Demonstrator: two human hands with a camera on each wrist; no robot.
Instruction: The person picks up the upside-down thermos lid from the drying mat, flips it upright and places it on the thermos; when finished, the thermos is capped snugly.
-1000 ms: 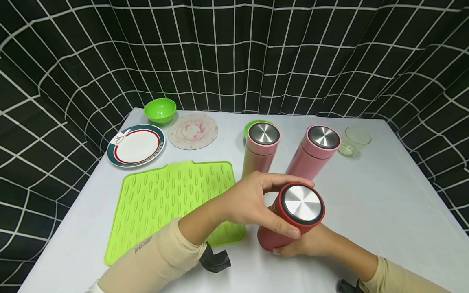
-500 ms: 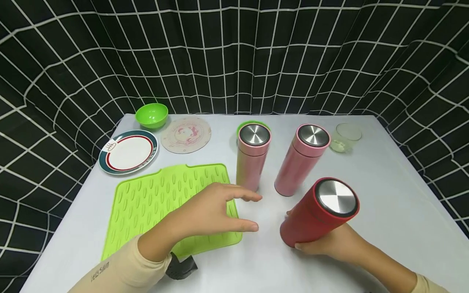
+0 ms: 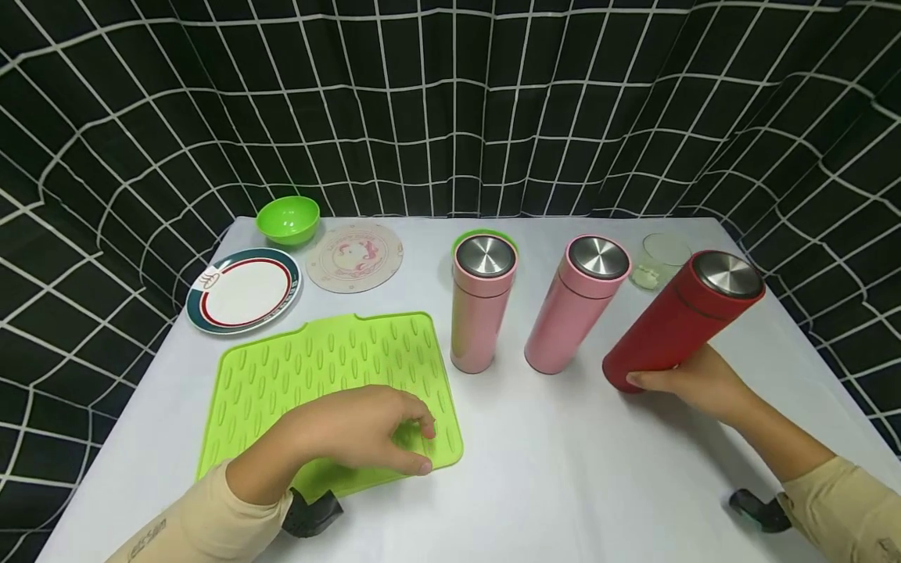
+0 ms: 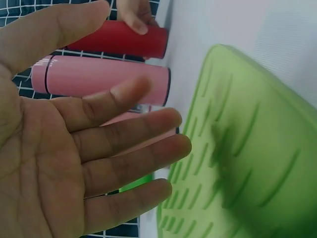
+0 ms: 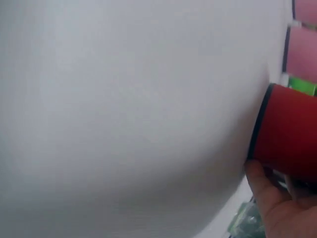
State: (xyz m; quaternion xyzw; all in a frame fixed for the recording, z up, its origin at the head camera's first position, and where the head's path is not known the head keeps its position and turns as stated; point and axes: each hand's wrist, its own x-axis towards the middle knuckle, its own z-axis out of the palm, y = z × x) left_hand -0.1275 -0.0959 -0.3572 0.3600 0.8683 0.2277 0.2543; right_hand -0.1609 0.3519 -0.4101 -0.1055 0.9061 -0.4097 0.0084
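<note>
My right hand (image 3: 704, 381) grips a red thermos flask (image 3: 679, 317) low near its base, at the right of the two pink flasks. The red flask has a shiny steel lid top, and in the right wrist view its dark bottom rim stands close to the white table. My left hand (image 3: 366, 430) hovers over the front right part of a green ribbed mat (image 3: 331, 375), holding nothing. Its fingers are spread and relaxed in the left wrist view. One pink flask (image 3: 482, 313) stands right of the mat, and a second pink flask (image 3: 573, 309) stands beside it.
A glass cup (image 3: 662, 258) sits behind the red flask. At the back left are a green bowl (image 3: 288, 220), a round pink-printed mat (image 3: 355, 258) and a plate (image 3: 246, 291) with a teal rim. A green rim (image 3: 464, 238) shows behind the left pink flask.
The left hand has let go of the red flask and drawn back left over the mat. The right hand has carried the flask right and away from me, in line with the pink ones.
</note>
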